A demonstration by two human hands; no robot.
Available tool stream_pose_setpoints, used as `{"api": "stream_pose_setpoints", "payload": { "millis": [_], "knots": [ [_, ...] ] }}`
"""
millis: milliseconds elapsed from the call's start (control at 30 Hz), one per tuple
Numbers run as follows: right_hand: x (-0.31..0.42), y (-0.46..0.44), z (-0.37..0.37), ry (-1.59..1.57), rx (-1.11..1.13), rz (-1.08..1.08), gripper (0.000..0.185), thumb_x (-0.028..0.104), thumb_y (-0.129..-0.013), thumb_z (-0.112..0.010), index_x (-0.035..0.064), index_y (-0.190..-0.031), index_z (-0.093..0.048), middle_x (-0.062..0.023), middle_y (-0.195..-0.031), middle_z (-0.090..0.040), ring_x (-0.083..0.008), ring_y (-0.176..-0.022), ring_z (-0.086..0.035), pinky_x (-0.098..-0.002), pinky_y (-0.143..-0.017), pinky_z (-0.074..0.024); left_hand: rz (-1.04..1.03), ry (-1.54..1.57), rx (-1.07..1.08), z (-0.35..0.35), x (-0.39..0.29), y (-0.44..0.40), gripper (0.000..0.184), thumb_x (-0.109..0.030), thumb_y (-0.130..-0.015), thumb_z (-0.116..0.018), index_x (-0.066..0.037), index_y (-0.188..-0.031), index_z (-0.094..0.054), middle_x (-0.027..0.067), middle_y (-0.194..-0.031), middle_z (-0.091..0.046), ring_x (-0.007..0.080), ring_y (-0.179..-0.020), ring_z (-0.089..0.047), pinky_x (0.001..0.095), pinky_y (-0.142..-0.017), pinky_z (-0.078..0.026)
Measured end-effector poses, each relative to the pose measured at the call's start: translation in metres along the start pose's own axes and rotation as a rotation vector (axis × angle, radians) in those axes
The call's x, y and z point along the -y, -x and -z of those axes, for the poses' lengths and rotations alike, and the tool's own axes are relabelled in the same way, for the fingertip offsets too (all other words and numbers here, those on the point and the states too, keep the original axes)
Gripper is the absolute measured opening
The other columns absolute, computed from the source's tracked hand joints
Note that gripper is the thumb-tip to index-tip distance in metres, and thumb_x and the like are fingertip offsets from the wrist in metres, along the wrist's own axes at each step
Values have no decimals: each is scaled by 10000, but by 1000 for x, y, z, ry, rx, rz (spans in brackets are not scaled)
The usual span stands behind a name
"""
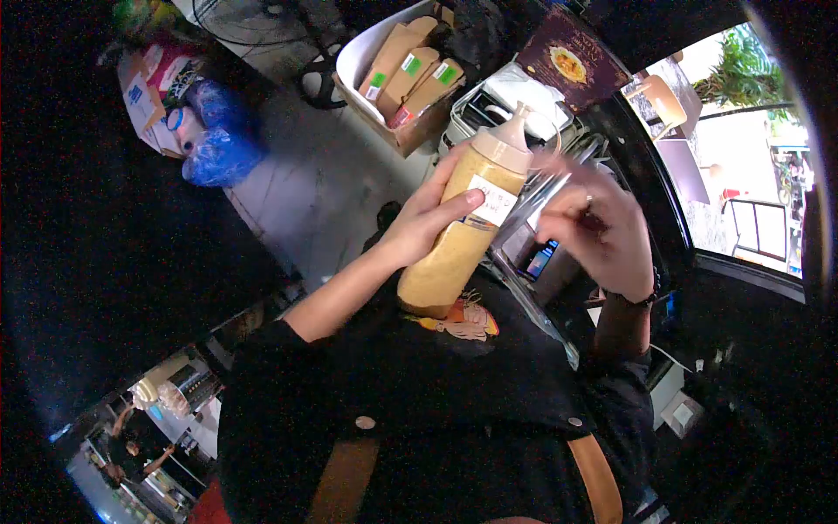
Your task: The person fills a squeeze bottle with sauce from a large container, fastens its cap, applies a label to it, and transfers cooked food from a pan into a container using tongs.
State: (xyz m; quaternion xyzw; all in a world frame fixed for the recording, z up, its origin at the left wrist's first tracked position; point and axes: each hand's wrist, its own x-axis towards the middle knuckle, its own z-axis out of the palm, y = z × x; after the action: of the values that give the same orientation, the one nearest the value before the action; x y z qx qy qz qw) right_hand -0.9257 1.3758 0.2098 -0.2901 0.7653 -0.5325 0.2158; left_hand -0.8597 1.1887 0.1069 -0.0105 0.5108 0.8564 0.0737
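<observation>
My left hand (428,214) is wrapped around a squeeze bottle (463,240) full of yellow-tan sauce. The bottle is tilted, its pale nozzle pointing up and away from me. A white label with handwriting is stuck on its side, and my thumb lies over the label's edge. Beside the bottle's upper part is my right hand (602,223), smeared by motion with its fingers curled. Whether anything is between those fingers is hidden. A thin clear loop shows near the nozzle. Behind the right hand lies a phone (543,259) with a lit screen.
A white bin (358,65) holds cardboard packages. Near it are a dark printed menu board (576,57) and a white appliance (515,87). Blue plastic bags (223,144) lie at upper left. A window (751,166) is at right. Another person (135,450) is at lower left.
</observation>
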Motion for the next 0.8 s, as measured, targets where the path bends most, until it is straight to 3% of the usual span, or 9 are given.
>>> {"api": "stream_pose_setpoints", "payload": {
  "millis": [67, 200, 267, 367, 567, 800],
  "knots": [
    [17, -5, -5, 50, 119, -118, 471, 2, -789, -617, 45, -1219, -432, -28, -667, -603, -45, -562, -501, -223, -502, -398, -20, -25, 2, -2, 3, 0, 635, -222, -883, -543, -43, -1400, -220, 120, -1301, -417, 181, -1194, -406, 312, -992, -318],
    [12, -10, -19, 148, 112, -40, 421, -45, -802, -579, -4, -1192, -424, -17, -679, -580, -15, -574, -479, -153, -529, -333, -68, -72, -15, -3, 6, 4, 636, -250, -883, -551, -57, -1400, -233, 127, -1300, -427, 187, -1187, -419, 314, -989, -326],
    [0, -10, -26, 87, -20, 33, 336, 16, -782, -629, 46, -1083, -483, -12, -641, -573, -34, -527, -461, -199, -473, -358, -79, -106, -39, -3, 5, 6, 645, -269, -880, -556, -71, -1402, -234, 134, -1302, -434, 195, -1186, -427, 316, -988, -328],
    [-1, -11, -36, 72, -121, 32, 295, 32, -780, -640, 49, -1034, -492, -9, -642, -556, -34, -523, -457, -194, -471, -349, -96, -157, -74, -1, 13, 8, 657, -302, -875, -565, -98, -1406, -236, 151, -1299, -451, 215, -1182, -446, 321, -984, -337],
    [-14, -19, -43, 244, -169, 119, 284, 82, -767, -683, 41, -977, -495, -10, -658, -541, -45, -553, -470, -199, -498, -367, -67, -226, -111, -2, 10, 12, 689, -361, -859, -579, -128, -1409, -236, 178, -1277, -478, 264, -1170, -480, 340, -969, -359],
    [-16, -21, -54, 182, -262, 51, 287, 125, -749, -715, 39, -925, -506, -24, -653, -546, -70, -554, -495, -212, -502, -388, -103, -262, -134, 0, 18, 12, 718, -422, -848, -568, -130, -1411, -232, 185, -1263, -489, 295, -1154, -499, 343, -957, -371]
  ]
}}
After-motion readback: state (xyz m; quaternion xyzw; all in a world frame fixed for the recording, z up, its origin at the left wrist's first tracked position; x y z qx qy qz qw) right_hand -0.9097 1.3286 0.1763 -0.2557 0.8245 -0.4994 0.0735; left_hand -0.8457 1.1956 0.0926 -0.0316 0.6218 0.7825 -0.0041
